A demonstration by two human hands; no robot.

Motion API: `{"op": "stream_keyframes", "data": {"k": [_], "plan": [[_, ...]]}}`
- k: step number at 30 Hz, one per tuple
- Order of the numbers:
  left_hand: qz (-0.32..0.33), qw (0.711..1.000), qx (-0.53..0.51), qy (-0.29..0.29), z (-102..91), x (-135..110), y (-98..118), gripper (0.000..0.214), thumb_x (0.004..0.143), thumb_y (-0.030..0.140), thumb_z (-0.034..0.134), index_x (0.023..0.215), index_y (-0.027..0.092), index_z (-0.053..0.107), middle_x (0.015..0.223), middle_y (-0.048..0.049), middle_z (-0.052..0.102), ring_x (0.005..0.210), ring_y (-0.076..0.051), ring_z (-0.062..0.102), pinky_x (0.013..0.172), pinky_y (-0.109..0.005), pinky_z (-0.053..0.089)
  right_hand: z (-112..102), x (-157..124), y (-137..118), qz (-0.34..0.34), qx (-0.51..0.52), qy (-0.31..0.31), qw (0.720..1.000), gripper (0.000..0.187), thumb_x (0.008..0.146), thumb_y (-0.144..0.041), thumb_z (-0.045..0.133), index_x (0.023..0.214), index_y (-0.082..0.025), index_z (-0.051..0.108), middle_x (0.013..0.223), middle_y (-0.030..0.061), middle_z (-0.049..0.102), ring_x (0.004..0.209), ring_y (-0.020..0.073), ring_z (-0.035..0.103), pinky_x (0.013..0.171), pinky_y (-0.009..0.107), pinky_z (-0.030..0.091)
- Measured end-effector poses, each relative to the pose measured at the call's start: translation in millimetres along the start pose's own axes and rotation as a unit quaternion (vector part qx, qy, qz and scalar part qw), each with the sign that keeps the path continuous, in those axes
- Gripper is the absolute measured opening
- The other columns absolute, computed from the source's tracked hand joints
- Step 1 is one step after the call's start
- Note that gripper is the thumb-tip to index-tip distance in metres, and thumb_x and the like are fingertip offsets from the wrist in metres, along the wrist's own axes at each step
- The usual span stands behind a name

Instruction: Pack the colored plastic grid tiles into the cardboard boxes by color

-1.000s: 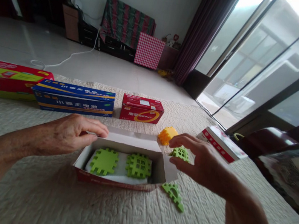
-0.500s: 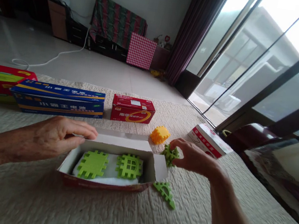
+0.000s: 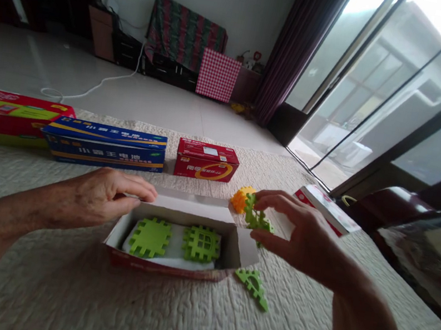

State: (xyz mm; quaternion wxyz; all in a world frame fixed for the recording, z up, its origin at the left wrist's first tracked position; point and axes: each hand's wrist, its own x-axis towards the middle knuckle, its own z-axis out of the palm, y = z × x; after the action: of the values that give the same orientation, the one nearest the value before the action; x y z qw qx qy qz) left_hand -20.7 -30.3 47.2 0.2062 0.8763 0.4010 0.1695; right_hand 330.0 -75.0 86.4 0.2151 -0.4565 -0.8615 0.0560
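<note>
An open red and white cardboard box lies on the quilted cloth in front of me. Two green notched plastic squares lie side by side in it on white padding. My left hand rests on the box's back left corner, fingers closed over the rim. My right hand pinches a green notched piece and holds it tilted just above the cloth, right of the box. An orange cube sits behind that piece. A green triangular piece lies by the box's front right corner.
A long blue box, a red and green box and a small red box stand in a row at the back. A red and white carton lies at the right. Beyond are a tiled floor and glass doors.
My right hand has picked the green piece up off the cloth and lifted it slightly toward the box. My left hand has stayed on the box's corner.
</note>
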Motion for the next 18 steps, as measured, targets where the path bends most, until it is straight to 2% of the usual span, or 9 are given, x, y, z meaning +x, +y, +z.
{"op": "stream_keyframes", "data": {"k": [3, 6, 10, 18], "plan": [[0.013, 1.000, 0.004, -0.008, 1.3, 1, -7, 0.031, 0.087, 0.026, 0.046, 0.100, 0.023, 0.075, 0.115, -0.0014, 0.070, 0.109, -0.020, 0.062, 0.099, -0.025, 0.045, 12, 4, -32, -0.030, 0.059, -0.031, 0.997, 0.027, 0.079, -0.032, 0.070, 0.103, -0.023, 0.061, 0.118, 0.0058, 0.063, 0.106, 0.0206, 0.060, 0.092, 0.035, 0.047], [0.024, 1.000, 0.008, -0.013, 0.7, 1, -8, 0.032, 0.088, 0.025, 0.045, 0.100, 0.023, 0.074, 0.114, -0.0019, 0.070, 0.109, -0.020, 0.062, 0.098, -0.024, 0.046, 27, 7, -48, -0.033, 0.075, -0.073, 0.994, 0.028, 0.079, -0.030, 0.070, 0.104, -0.023, 0.060, 0.120, 0.0050, 0.062, 0.106, 0.0197, 0.059, 0.092, 0.035, 0.047], [0.030, 0.999, 0.011, -0.011, 0.3, 1, -7, 0.032, 0.088, 0.024, 0.044, 0.100, 0.022, 0.074, 0.114, -0.0014, 0.070, 0.108, -0.020, 0.063, 0.096, -0.024, 0.047, 35, 9, -50, -0.022, 0.058, -0.103, 0.993, 0.027, 0.079, -0.025, 0.069, 0.104, -0.022, 0.060, 0.119, 0.0052, 0.061, 0.104, 0.0193, 0.058, 0.091, 0.035, 0.047], [0.043, 0.999, 0.009, 0.001, 1.6, 0, -8, 0.031, 0.088, 0.022, 0.045, 0.099, 0.022, 0.074, 0.114, -0.0008, 0.070, 0.105, -0.020, 0.064, 0.093, -0.024, 0.050, 36, 8, -48, -0.027, 0.037, -0.113, 0.993, 0.029, 0.079, -0.023, 0.069, 0.107, -0.021, 0.060, 0.123, 0.0066, 0.059, 0.105, 0.0197, 0.058, 0.092, 0.035, 0.047]]}}
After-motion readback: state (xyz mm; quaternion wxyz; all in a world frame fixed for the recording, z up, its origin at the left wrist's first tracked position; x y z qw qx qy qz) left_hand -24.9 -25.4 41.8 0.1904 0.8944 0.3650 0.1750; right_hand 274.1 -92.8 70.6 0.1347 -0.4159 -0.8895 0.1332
